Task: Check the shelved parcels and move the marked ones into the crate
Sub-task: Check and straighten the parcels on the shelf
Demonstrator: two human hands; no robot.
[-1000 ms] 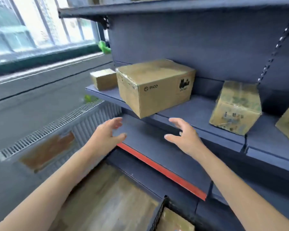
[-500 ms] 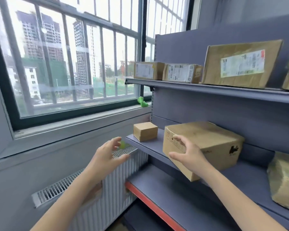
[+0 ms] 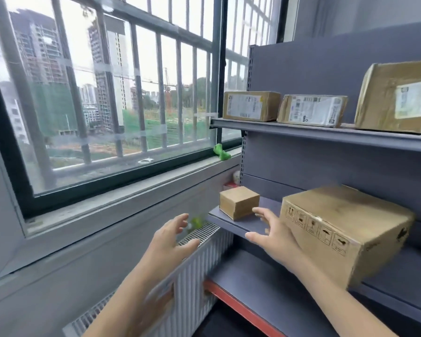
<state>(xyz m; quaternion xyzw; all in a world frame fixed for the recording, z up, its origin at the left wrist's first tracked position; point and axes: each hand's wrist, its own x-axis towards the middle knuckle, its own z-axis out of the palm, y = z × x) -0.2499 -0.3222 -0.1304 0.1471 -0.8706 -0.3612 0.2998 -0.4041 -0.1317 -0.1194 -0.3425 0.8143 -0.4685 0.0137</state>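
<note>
Head view, small box (image 3: 238, 202) beyond spread hands (image 3: 271, 235)

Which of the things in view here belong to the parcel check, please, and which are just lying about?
Job: small box, large box, three labelled parcels on the upper shelf, both hands.
Lying about: green object on the windowsill, radiator.

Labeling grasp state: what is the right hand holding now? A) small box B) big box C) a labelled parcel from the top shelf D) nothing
D: the right hand is open in front of the middle shelf, its fingers spread between the small box and the big box, gripping neither.
</note>
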